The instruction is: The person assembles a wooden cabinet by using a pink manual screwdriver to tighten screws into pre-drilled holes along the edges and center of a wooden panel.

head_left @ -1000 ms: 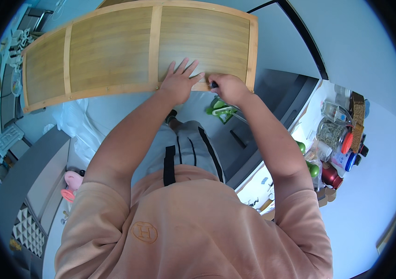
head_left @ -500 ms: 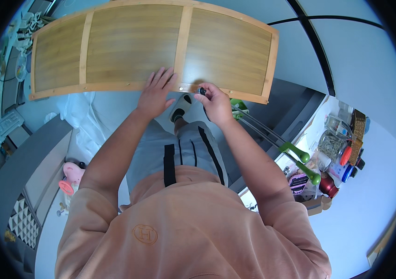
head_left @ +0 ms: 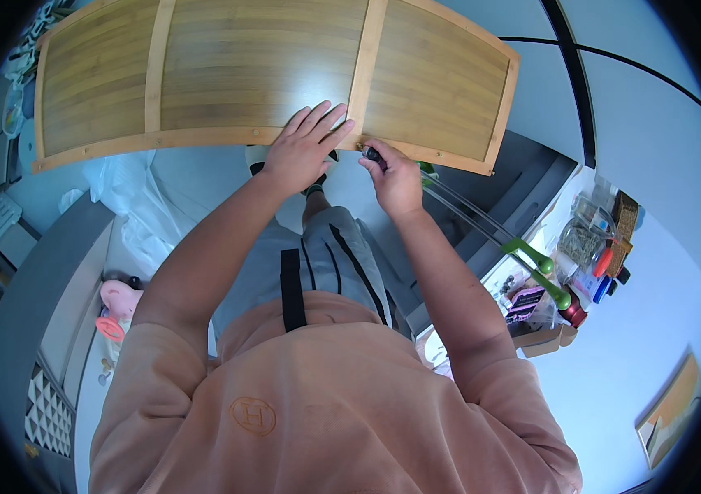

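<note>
One tilt could dislodge the short black tool (head_left: 373, 155) my right hand (head_left: 397, 183) grips; my splayed left hand (head_left: 296, 156) touches the framed tan wooden board (head_left: 260, 74).

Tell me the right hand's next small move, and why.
Probably turn the dark tool in the right hand: its end sits by a brass-coloured fastener on the wooden frame, and the left hand rests on the panel, seemingly steadying it.

Pale glare marks the wooden panel (head_left: 264, 70) amid fisheye bending
</note>
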Motion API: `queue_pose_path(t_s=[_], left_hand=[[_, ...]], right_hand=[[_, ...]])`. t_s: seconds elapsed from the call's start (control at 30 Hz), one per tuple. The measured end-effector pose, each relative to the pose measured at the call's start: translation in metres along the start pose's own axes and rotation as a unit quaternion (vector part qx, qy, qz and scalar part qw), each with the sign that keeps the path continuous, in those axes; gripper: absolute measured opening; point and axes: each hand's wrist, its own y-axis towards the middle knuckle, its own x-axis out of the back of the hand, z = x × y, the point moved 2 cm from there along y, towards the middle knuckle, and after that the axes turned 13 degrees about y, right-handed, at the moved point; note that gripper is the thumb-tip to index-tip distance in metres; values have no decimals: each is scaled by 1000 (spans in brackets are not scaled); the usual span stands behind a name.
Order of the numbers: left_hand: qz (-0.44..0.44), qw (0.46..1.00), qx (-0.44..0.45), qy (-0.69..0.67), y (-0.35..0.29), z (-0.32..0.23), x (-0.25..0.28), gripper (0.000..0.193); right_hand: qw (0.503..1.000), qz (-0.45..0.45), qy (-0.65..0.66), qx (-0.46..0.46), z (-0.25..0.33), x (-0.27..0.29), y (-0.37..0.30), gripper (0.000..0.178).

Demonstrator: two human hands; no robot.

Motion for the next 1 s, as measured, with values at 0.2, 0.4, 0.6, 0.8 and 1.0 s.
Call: queue_pose_path(t_s=[0.2, 0.4, 0.6, 0.8, 1.0], left_hand=[[19, 1000, -13, 0, 1, 1, -1, 81], [30, 999, -18, -4, 1, 2, 0, 81], [27, 999, -15, 13, -2, 2, -3, 81], [36, 999, -24, 12, 3, 1, -2, 81], [48, 998, -27, 10, 2, 2, -4, 81]], right_hand=[[999, -46, 6, -10, 11, -4, -4, 30], [996, -88, -15, -1, 10, -8, -7, 30], [968, -24, -148, 202, 22, 2, 4, 23], [941, 99, -257, 197, 32, 15, 22, 19], [977, 70, -175, -105, 33, -10, 15, 24]])
